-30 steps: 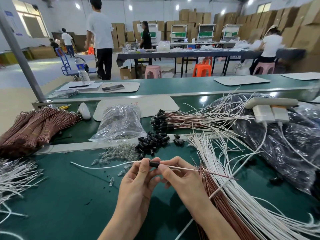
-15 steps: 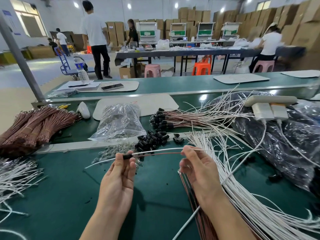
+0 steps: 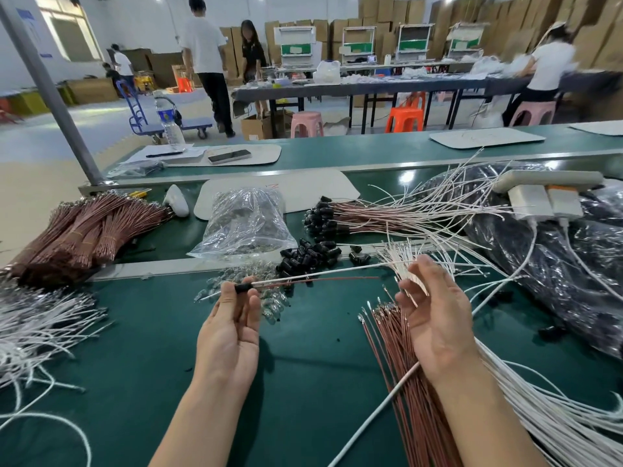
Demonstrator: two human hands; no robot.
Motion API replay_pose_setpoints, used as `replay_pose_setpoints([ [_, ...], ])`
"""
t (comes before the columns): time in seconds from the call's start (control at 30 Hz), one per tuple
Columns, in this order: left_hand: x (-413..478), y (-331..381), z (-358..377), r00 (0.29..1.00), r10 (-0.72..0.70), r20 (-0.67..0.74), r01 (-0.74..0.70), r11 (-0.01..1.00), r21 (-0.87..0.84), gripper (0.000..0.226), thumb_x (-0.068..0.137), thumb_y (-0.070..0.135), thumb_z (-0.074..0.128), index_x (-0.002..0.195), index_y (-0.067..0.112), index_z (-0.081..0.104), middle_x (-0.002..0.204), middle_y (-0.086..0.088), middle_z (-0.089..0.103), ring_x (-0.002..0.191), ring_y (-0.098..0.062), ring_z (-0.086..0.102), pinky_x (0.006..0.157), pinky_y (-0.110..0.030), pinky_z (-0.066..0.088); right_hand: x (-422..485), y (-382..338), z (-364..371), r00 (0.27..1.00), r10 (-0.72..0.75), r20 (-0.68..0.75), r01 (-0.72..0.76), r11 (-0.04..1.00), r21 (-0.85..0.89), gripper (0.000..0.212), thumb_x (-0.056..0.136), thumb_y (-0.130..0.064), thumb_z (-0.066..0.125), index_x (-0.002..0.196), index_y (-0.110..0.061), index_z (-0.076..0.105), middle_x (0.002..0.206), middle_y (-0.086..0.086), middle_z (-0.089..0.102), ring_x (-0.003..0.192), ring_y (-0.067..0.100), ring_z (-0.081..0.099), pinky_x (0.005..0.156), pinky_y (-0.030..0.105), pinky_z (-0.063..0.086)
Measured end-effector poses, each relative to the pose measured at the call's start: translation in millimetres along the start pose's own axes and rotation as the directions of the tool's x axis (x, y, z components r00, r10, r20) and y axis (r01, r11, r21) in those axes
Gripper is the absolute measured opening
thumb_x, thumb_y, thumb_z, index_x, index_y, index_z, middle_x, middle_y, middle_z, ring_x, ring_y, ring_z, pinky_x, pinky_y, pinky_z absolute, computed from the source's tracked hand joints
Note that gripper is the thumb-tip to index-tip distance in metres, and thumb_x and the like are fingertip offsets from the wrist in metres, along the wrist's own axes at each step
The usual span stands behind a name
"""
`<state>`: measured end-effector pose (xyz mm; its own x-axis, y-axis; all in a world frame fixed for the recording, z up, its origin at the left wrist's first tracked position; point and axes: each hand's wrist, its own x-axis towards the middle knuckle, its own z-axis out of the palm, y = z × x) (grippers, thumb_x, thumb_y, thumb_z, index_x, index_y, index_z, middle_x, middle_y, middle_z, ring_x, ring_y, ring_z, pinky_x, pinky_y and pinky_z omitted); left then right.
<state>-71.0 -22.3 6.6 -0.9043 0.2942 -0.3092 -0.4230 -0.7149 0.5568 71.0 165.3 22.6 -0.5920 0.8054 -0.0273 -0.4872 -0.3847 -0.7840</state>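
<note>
Right hand (image 3: 438, 325) has let go of wires (image 3: 337, 272), fingers spread. Left hand (image 3: 229, 335) alone pinches cap (image 3: 243, 287). Piece likely finished

Clear plastic bag (image 3: 246, 220) at twelve o'clock on the counter (image 3: 303, 382), tied brown wire bundles (image 3: 84, 230) at ten, power strip (image 3: 546, 178) at two, water bottle (image 3: 170, 123) far off at eleven.

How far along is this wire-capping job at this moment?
Done: a batch of capped wire pairs lies at the back. In hand: the left hand pinches a black cap with a white wire and a red wire through it; the right hand is open. Left: many loose caps, brown wires and white wires.
</note>
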Motion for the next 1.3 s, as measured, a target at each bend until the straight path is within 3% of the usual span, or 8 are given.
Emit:
replay_pose_setpoints([
  [0.4, 5.2, 6.6, -4.8, 0.999, 0.014, -0.04, -0.014, 1.0, -0.004, 0.017, 0.093, 0.023, 0.063, 0.097, 0.007, 0.066, 0.083, -0.002, 0.076, 0.066, -0.006, 0.071, 0.06, -0.015, 0.056, 5.6, -10.0, -14.9, 0.997, 0.004, -0.083, 0.008, 0.989, 0.147, 0.006, 0.094, -0.022, 0.068, 0.097, -0.018, 0.069, 0.087, -0.005, 0.072, 0.072, 0.009, 0.068, 0.062, 0.021, 0.059],
  [0.5, 3.3, 5.2, -2.2, 0.999, 0.005, -0.041, -0.006, 1.0, -0.025, 0.014, 0.095, 0.021, 0.063, 0.094, 0.007, 0.067, 0.081, -0.002, 0.076, 0.066, -0.006, 0.071, 0.06, -0.015, 0.056, 7.6, -9.2, -15.8, 1.0, 0.008, -0.025, -0.003, 0.983, 0.182, 0.01, 0.095, -0.026, 0.067, 0.101, -0.019, 0.071, 0.093, -0.003, 0.074, 0.079, 0.011, 0.071, 0.066, 0.022, 0.06],
  [0.57, 1.1, 3.5, 0.0, 0.999, -0.011, -0.04, 0.009, 0.999, -0.049, 0.015, 0.094, 0.021, 0.064, 0.09, 0.007, 0.067, 0.078, -0.002, 0.076, 0.066, -0.007, 0.071, 0.06, -0.015, 0.057, 7.3, -4.8, -13.0, 0.995, 0.043, 0.093, -0.055, 0.989, 0.138, 0.022, 0.097, -0.033, 0.062, 0.108, -0.017, 0.07, 0.104, 0.001, 0.074, 0.091, 0.015, 0.072, 0.075, 0.026, 0.06],
  [0.7, -4.9, -1.9, 4.6, 0.999, -0.045, -0.023, 0.043, 0.997, -0.067, 0.017, 0.091, 0.02, 0.066, 0.088, 0.004, 0.068, 0.08, -0.004, 0.075, 0.067, -0.009, 0.072, 0.061, -0.015, 0.057, -0.9, 14.6, 1.2, 0.93, 0.201, 0.307, -0.197, 0.979, -0.044, 0.068, 0.085, -0.057, 0.065, 0.133, -0.009, 0.054, 0.127, 0.014, 0.069, 0.117, 0.029, 0.067, 0.089, 0.031, 0.058],
  [0.83, -16.0, -14.1, 13.1, 0.996, -0.076, 0.037, 0.078, 0.996, -0.037, 0.018, 0.079, 0.018, 0.07, 0.088, 0.002, 0.068, 0.081, -0.007, 0.075, 0.071, -0.012, 0.074, 0.06, -0.018, 0.058, -11.5, 32.3, 16.0, 0.886, 0.265, 0.38, -0.19, 0.956, -0.223, 0.091, 0.064, -0.066, 0.083, 0.134, -0.015, 0.054, 0.125, 0.01, 0.071, 0.115, 0.029, 0.068, 0.087, 0.03, 0.058],
  [0.93, -27.2, -30.5, 17.4, 0.985, -0.118, 0.125, 0.108, 0.99, 0.087, 0.02, 0.078, 0.017, 0.071, 0.087, -0.001, 0.072, 0.089, -0.014, 0.076, 0.074, -0.017, 0.075, 0.061, -0.021, 0.059, -17.9, 44.2, 21.2, 0.888, 0.227, 0.401, -0.053, 0.914, -0.401, 0.069, 0.073, -0.061, 0.081, 0.13, -0.027, 0.063, 0.12, 0.0, 0.074, 0.109, 0.021, 0.071, 0.082, 0.028, 0.059],
  [1.07, -38.4, -50.5, 16.4, 0.955, -0.157, 0.25, 0.074, 0.947, 0.313, 0.017, 0.083, 0.019, 0.069, 0.092, 0.005, 0.07, 0.091, -0.016, 0.075, 0.073, -0.017, 0.072, 0.064, -0.024, 0.06, -22.1, 46.4, 22.3, 0.922, 0.125, 0.368, 0.048, 0.903, -0.427, 0.025, 0.083, -0.037, 0.07, 0.106, -0.028, 0.077, 0.102, 0.004, 0.078, 0.095, 0.017, 0.075, 0.075, 0.023, 0.058],
  [1.3, -34.4, -40.2, 14.3, 0.942, -0.197, 0.272, 0.047, 0.879, 0.475, 0.022, 0.084, 0.029, 0.068, 0.086, 0.009, 0.078, 0.087, -0.013, 0.073, 0.067, -0.015, 0.068, 0.061, -0.025, 0.059, -19.8, 43.0, 21.1, 0.921, 0.171, 0.35, -0.009, 0.908, -0.42, 0.028, 0.087, -0.033, 0.064, 0.107, -0.015, 0.073, 0.099, 0.01, 0.078, 0.091, 0.026, 0.076, 0.073, 0.027, 0.06],
])
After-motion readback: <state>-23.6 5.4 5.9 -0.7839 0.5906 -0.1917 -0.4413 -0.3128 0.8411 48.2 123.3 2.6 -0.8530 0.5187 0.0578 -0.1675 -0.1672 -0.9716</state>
